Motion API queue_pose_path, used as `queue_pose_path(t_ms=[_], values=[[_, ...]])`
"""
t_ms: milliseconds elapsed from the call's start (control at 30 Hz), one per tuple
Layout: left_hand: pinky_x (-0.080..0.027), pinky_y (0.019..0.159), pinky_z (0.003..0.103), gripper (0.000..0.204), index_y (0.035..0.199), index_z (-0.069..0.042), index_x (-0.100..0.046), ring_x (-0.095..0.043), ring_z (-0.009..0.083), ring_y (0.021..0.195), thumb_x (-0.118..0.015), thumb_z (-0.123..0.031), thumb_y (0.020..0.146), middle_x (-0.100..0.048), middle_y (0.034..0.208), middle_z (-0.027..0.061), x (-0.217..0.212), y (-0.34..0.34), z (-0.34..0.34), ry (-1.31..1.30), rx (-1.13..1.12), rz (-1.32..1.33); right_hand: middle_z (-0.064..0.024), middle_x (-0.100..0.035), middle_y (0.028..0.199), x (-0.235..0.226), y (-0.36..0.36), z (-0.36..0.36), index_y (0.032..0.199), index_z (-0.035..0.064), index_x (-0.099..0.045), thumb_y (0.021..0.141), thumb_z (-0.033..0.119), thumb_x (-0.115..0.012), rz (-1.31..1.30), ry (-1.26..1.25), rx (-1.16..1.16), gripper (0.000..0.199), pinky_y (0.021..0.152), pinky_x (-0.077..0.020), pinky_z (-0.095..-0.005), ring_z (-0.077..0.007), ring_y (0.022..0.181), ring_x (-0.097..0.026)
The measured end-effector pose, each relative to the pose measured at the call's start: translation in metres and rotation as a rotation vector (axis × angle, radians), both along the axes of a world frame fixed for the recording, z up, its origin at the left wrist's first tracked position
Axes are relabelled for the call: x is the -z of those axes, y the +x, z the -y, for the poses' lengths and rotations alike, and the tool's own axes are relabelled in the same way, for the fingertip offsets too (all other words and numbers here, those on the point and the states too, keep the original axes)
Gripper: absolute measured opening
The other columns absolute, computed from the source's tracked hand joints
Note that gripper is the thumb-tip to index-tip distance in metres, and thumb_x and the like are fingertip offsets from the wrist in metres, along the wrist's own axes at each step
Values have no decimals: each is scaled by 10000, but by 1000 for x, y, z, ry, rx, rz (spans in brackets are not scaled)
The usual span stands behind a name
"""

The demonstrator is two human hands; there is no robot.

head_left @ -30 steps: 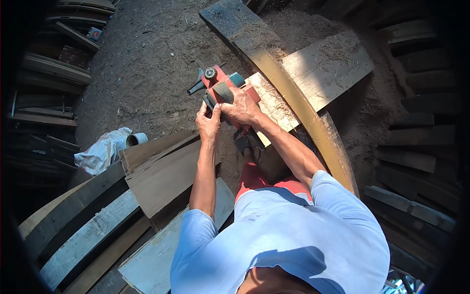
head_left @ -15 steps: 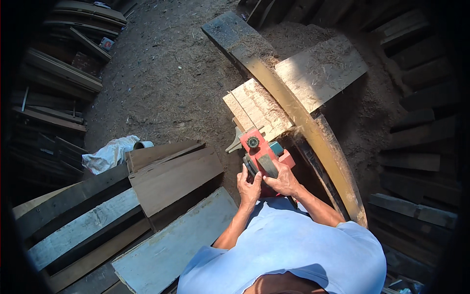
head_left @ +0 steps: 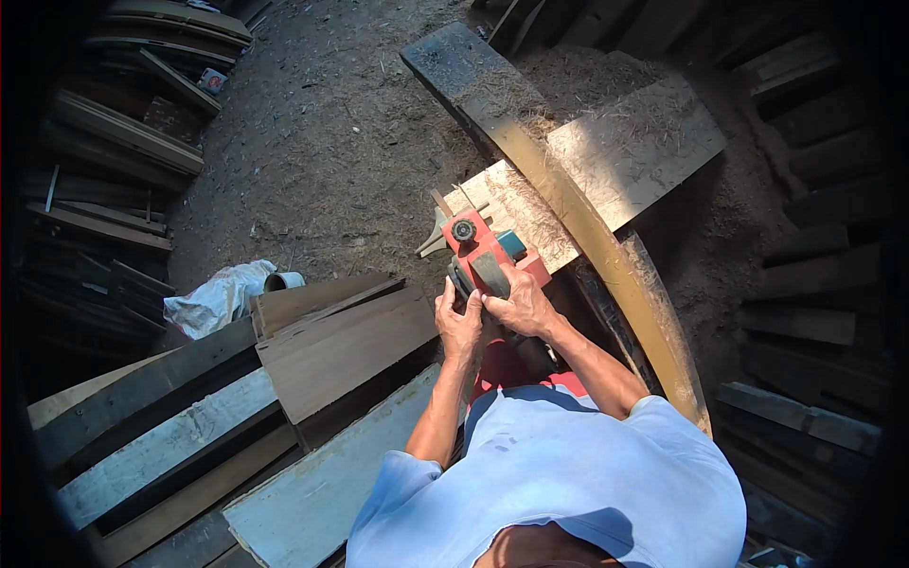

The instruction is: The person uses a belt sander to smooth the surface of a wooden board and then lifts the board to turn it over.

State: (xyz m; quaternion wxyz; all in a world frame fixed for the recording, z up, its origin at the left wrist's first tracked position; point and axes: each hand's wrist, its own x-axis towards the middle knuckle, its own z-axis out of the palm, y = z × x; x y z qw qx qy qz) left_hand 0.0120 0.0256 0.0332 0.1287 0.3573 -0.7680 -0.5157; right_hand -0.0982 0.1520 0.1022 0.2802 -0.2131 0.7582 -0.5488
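Observation:
I hold a red electric hand planer (head_left: pixel 485 243) with a black knob and a teal side part. My right hand (head_left: pixel 523 305) is closed round its dark rear handle. The fingers of my left hand (head_left: pixel 459 322) grip the planer's dark left side, with the thumb close to my right hand. Just beyond the tool lies a pale wooden board (head_left: pixel 644 142), strewn with shavings. A long yellowish timber beam (head_left: pixel 578 204) passes across that board, to the right of the planer. What lies directly under the planer is partly hidden.
Stacked planks (head_left: pixel 133 128) line the far left, and more timber (head_left: pixel 805 322) stands along the right. Near left are brown boards (head_left: pixel 350 346), a pale blue panel (head_left: pixel 331 473) and a white plastic sack (head_left: pixel 218 301). Shavings litter the dirt ground (head_left: pixel 322 142).
Both hands have shifted left and slightly farther away with the planer, which now sits farther from the beam. My grip looks the same.

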Motion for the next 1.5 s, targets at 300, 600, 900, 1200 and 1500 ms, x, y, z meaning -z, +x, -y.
queue_pose_path(t_ms=[300,600,900,1200,1500], values=[[-512,942,367,754,1447,72,-504,-640,271,1097,-793,-356,897,-614,1178,189,7,-68,77,-12,30,-45,-269,-682,987,11,-66,72,1105,-80,-599,835,268,-725,-80,-16,10,459,839,-541,-453,-376,943,-697],[-528,901,367,678,1391,26,-586,-655,260,1037,-792,-389,897,-634,1152,189,13,-84,97,91,14,-118,-269,-667,921,15,-81,89,994,-86,-602,821,292,-727,-59,19,12,434,785,-539,-458,-361,906,-692],[-505,902,367,755,1464,42,-499,-609,246,1002,-803,-334,885,-597,1085,145,-5,25,-26,3,51,21,-250,-678,950,-2,24,-29,1082,-45,-606,845,233,-729,73,35,17,386,817,-531,-446,-370,909,-687],[-497,874,340,672,1455,14,-528,-600,209,957,-794,-244,894,-619,1044,122,-10,57,-61,23,39,58,-214,-651,886,-3,59,-63,1039,-30,-597,825,168,-723,104,70,12,317,740,-530,-433,-332,808,-682],[-499,876,333,712,1453,21,-527,-610,200,976,-807,-322,896,-617,1053,124,-2,-11,17,-35,0,-13,-184,-665,965,0,-10,17,1203,-41,-607,833,155,-699,61,49,-29,428,814,-533,-389,-240,882,-641]])
